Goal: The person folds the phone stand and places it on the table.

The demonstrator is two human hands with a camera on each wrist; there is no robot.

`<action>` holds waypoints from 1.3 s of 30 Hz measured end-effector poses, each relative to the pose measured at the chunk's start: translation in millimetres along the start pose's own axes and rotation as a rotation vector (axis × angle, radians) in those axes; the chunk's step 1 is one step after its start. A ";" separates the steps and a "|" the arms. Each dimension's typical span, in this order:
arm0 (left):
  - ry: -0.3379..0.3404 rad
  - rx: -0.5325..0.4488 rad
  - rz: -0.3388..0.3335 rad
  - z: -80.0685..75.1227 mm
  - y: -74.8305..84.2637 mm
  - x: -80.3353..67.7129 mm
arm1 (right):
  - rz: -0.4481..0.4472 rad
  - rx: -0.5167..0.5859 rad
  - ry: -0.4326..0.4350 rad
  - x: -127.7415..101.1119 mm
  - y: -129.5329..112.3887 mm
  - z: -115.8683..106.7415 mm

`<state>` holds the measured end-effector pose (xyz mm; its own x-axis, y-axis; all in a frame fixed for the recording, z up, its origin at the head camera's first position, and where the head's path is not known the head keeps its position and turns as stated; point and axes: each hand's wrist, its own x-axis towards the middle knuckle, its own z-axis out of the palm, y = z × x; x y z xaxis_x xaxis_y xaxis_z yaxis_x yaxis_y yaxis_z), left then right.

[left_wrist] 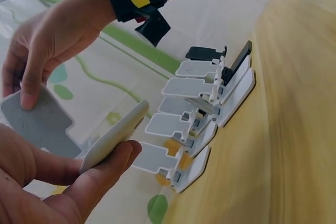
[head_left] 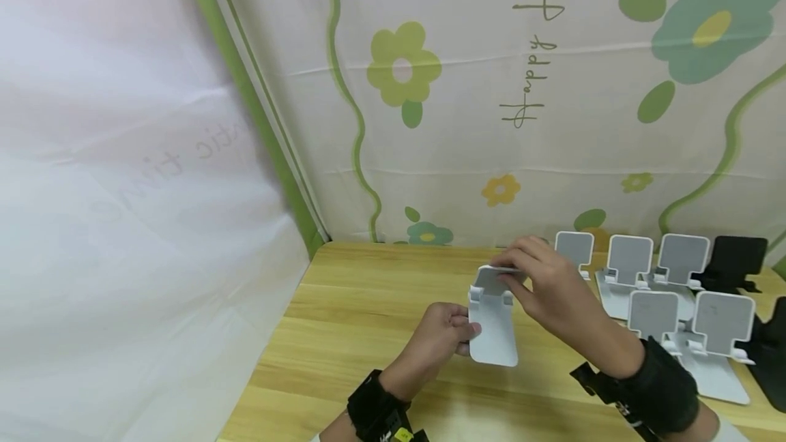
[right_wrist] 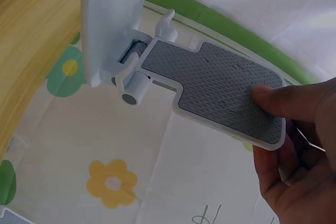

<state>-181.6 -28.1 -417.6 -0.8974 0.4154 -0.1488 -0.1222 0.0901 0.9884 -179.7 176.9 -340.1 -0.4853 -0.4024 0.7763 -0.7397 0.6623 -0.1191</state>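
Both hands hold one white folding phone stand (head_left: 493, 333) above the wooden table. My left hand (head_left: 443, 327) grips the edge of its flat base, thumb on the face and fingers behind. The right hand (head_left: 546, 282) pinches the upper end of the grey-padded back plate (right_wrist: 220, 90), thumb on the textured pad. In the right wrist view the plate is swung out from the base (right_wrist: 113, 19) at the hinge (right_wrist: 134, 69), with two small hooks beside it. The left wrist view shows the base edge-on (left_wrist: 115, 135) between left thumb and fingers.
Several white phone stands (head_left: 630, 261) stand unfolded in rows at the table's right side, black ones (head_left: 733, 261) beside them. The wooden table (head_left: 350, 305) meets a flower-printed curtain (head_left: 454, 142) at the back and a white sheet (head_left: 135, 224) at the left.
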 end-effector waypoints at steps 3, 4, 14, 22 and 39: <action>0.002 0.000 0.012 -1.9 2.0 0.7 | -0.024 -0.023 0.018 -0.4 -2.4 -1.4; 0.002 0.000 0.017 -2.6 2.5 0.8 | -0.035 -0.029 0.025 -0.8 -3.2 -1.9; -0.016 -0.004 0.040 -7.0 3.4 2.3 | -0.138 0.001 0.055 -5.8 -9.0 -1.1; 0.021 0.007 0.037 -10.1 8.9 6.0 | -0.192 -0.002 0.033 -15.8 -19.1 8.1; 0.060 0.027 0.028 -17.3 13.9 7.2 | -0.274 -0.086 0.031 -39.6 -30.6 30.0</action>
<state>-197.0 -39.5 -404.4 -0.9244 0.3627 -0.1179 -0.0858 0.1034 0.9909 -151.9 153.6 -385.7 -0.2573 -0.5554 0.7908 -0.7982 0.5834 0.1500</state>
